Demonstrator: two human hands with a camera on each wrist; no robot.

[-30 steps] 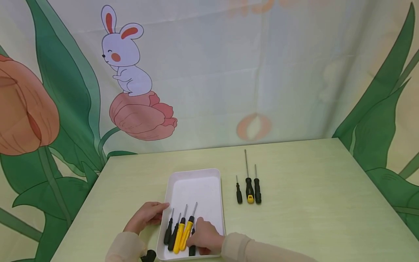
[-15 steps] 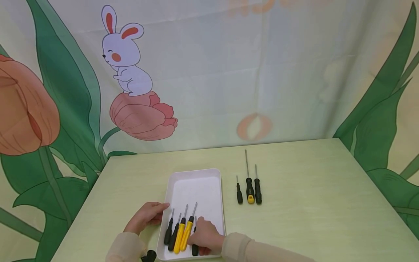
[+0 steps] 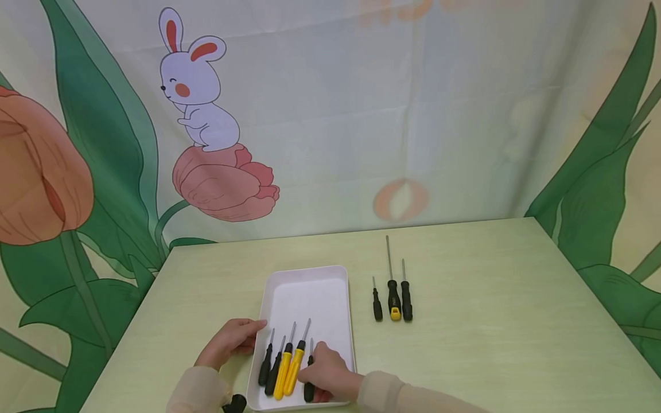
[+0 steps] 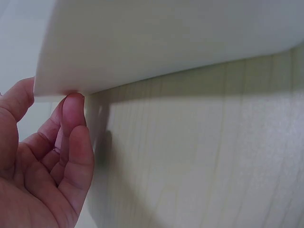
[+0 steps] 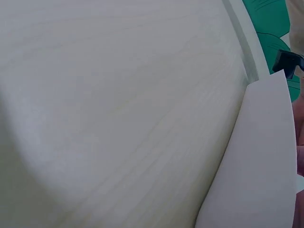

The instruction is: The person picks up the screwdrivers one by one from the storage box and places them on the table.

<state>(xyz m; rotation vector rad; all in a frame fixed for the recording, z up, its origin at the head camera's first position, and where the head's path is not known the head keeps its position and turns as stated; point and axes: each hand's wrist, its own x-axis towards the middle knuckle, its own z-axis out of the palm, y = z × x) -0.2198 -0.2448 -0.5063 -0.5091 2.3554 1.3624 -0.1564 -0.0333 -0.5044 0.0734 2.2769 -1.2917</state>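
Observation:
A white tray point(image 3: 308, 292) lies on the table, its left rim pinched by my left hand point(image 3: 233, 339). The left wrist view shows the thumb over the rim and a fingertip point(image 4: 73, 111) against the tray's outer wall. Inside the tray my right hand point(image 3: 329, 370) grips a small black screwdriver point(image 3: 309, 392), partly hidden by the fingers. To its left, side by side with shafts pointing away, lie two yellow screwdrivers point(image 3: 295, 367) and two black screwdrivers point(image 3: 265, 367). In the right wrist view the tray wall point(image 5: 259, 156) hides most of that hand.
Right of the tray, three more screwdrivers lie in a row on the table point(image 3: 490, 321): a short black one point(image 3: 377, 307), a long black-and-yellow one point(image 3: 394, 301) and a black one point(image 3: 406, 301). A printed curtain point(image 3: 330, 115) hangs behind the table.
My right hand and the black screwdriver have shifted slightly to the right, widening the gap to the yellow screwdrivers. The left hand and the tray have stayed in place.

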